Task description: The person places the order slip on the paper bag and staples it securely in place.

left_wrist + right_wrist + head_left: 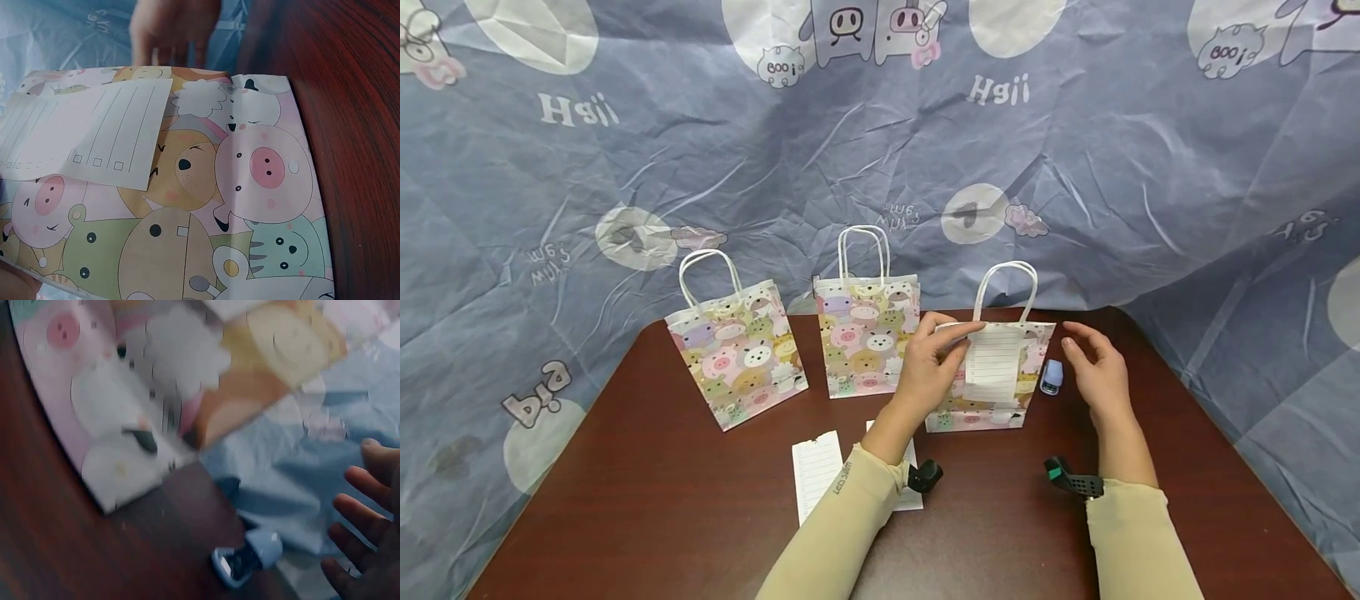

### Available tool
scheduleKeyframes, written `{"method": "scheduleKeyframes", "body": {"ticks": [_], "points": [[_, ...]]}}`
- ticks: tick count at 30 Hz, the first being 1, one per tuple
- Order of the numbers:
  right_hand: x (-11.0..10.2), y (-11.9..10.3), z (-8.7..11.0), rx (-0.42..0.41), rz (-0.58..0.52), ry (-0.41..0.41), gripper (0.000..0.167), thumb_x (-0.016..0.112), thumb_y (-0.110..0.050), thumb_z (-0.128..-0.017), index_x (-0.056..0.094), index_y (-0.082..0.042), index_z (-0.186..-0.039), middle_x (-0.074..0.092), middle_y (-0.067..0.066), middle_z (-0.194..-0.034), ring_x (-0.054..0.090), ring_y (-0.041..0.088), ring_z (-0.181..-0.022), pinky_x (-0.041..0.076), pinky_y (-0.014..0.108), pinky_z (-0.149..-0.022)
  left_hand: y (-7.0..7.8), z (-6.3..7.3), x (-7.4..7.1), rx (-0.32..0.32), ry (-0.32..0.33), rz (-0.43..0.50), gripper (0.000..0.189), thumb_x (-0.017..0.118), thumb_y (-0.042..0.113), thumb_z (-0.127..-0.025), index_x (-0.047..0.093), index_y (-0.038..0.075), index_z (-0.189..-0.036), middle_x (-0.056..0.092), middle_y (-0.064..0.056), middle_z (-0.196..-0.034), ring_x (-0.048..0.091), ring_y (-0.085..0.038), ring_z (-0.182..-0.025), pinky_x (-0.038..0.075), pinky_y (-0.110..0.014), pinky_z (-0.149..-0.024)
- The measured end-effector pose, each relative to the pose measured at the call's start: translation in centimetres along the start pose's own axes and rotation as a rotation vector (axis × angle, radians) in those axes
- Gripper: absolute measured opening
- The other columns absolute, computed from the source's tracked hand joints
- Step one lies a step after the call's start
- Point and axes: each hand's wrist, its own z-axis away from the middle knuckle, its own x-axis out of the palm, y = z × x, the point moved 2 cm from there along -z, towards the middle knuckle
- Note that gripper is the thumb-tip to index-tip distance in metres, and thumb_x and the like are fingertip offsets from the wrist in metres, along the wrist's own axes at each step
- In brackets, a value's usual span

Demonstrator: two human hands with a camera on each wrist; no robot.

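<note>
The right-hand gift bag, printed with cartoon animals, stands on the table. My left hand grips its top left edge, thumb in front, some fingers hidden behind. A lined paper slip with small checkboxes lies against the bag's front, its upper left corner by my left fingertips; in the left wrist view the slip hangs flat over the print. My right hand is off the bag's right side, fingers loosely bent and holding nothing. Between that hand and the bag sits a small light-blue mini stapler, also in the right wrist view.
Two matching gift bags stand at the left and middle of the dark table. Two more lined slips lie in front, one in the open and one partly under my left forearm. A blue patterned cloth hangs behind.
</note>
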Motion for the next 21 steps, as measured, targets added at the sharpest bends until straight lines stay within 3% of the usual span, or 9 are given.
{"method": "scheduleKeyframes", "body": {"ticks": [5, 9, 13, 17, 21], "points": [[-0.5, 1.9, -0.2, -0.052, 0.078, -0.146, 0.051, 0.058, -0.033, -0.102, 0.049, -0.013, -0.148, 0.049, 0.021, -0.146, 0.047, 0.010, -0.111, 0.038, 0.013, -0.080, 0.1, 0.0, 0.0, 0.005, -0.004, -0.005, 0.026, 0.063, -0.002, -0.094, 0.075, 0.009, -0.115, 0.057, -0.009, -0.104, 0.052, -0.015, -0.084, 0.042, -0.016, -0.063], [-0.9, 2.9, -0.2, -0.049, 0.102, -0.224, 0.053, 0.059, -0.034, -0.101, 0.047, -0.013, -0.149, 0.046, 0.022, -0.149, 0.044, 0.026, -0.118, 0.036, 0.017, -0.082, 0.2, 0.0, 0.1, 0.005, -0.007, 0.005, 0.026, 0.063, -0.002, -0.094, 0.075, 0.008, -0.115, 0.056, -0.009, -0.103, 0.053, -0.015, -0.085, 0.042, -0.016, -0.062], [-0.9, 3.7, -0.1, -0.040, 0.119, -0.284, 0.055, 0.060, -0.035, -0.101, 0.047, -0.012, -0.149, 0.046, 0.021, -0.149, 0.041, 0.031, -0.122, 0.035, 0.018, -0.085, 0.2, 0.0, 0.1, -0.004, -0.009, 0.011, 0.026, 0.063, -0.002, -0.094, 0.075, 0.008, -0.115, 0.056, -0.009, -0.103, 0.052, -0.015, -0.085, 0.042, -0.015, -0.061], [-0.7, 4.4, -0.1, -0.028, 0.134, -0.331, 0.057, 0.059, -0.036, -0.101, 0.045, -0.011, -0.150, 0.042, 0.023, -0.152, 0.039, 0.036, -0.128, 0.036, 0.037, -0.099, 0.1, 0.0, 0.2, -0.013, -0.011, 0.011, 0.026, 0.063, -0.001, -0.094, 0.075, 0.009, -0.115, 0.056, -0.009, -0.103, 0.052, -0.014, -0.086, 0.041, -0.015, -0.061], [-0.5, 5.0, 0.0, -0.005, 0.123, -0.342, 0.058, 0.060, -0.034, -0.100, 0.044, -0.008, -0.149, 0.036, 0.026, -0.156, 0.032, 0.043, -0.138, 0.028, 0.061, -0.109, 0.1, 0.2, 0.2, -0.022, -0.012, 0.013, 0.027, 0.063, -0.001, -0.095, 0.075, 0.010, -0.115, 0.056, -0.008, -0.103, 0.050, -0.012, -0.081, 0.040, -0.015, -0.059]]}}
